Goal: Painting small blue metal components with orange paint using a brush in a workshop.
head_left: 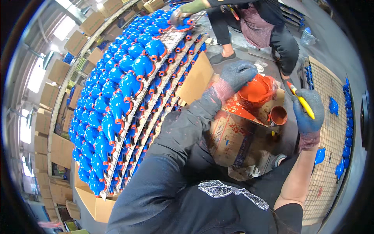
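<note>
My right hand [311, 113], in a grey-blue glove, grips a paintbrush [305, 103] with a yellow handle. Its red-tipped bristles point up and away from me. Beside the plastic-lined tub of orange-red paint [255, 91], my left hand [237, 76] is closed in the same kind of glove, fingers curled inward. Whatever those fingers hold, if anything, is hidden. A small cup [278, 116] coated with red paint stands right of the tub. Both rest on a paint-spattered cardboard box [230, 136] between my knees.
On my left, stacked mesh racks [134, 113] carry many glossy blue parts [130, 84] with red rims. Another mesh rack [321, 156] at right holds several blue parts. Ahead, a co-worker [259, 23] reaches a gloved hand [179, 17] to the left racks. Cardboard boxes [62, 150] fill shelves far left.
</note>
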`<state>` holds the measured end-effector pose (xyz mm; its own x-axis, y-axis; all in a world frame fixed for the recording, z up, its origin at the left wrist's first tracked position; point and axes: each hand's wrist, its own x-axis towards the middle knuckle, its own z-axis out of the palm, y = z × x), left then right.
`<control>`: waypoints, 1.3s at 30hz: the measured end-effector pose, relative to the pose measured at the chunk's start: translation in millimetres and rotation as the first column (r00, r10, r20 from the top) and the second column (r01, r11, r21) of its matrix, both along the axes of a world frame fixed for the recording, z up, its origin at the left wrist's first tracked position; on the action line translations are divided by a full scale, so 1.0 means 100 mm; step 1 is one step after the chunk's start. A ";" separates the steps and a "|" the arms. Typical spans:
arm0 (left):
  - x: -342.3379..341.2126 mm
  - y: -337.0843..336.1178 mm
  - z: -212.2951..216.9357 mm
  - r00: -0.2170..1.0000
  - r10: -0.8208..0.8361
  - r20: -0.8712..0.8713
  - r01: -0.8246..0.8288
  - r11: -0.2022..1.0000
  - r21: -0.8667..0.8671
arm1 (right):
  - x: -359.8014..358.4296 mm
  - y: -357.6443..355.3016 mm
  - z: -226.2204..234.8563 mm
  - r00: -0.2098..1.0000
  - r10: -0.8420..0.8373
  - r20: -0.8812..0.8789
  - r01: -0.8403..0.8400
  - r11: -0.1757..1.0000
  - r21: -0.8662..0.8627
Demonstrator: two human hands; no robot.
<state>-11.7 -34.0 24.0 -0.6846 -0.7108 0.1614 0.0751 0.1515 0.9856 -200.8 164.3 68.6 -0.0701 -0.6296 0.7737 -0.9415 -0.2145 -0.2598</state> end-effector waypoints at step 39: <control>-0.40 0.14 -0.31 0.996 -0.055 -0.071 0.067 0.983 0.171 | -2.41 2.60 -2.22 0.336 -0.532 0.777 0.521 0.793 0.317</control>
<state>-51.9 -20.3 -6.9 -0.7194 -0.6892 0.0857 0.1442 -0.0276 0.9892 -442.0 424.1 -153.2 -0.9586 -0.2310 0.1665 -0.2245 0.2535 -0.9409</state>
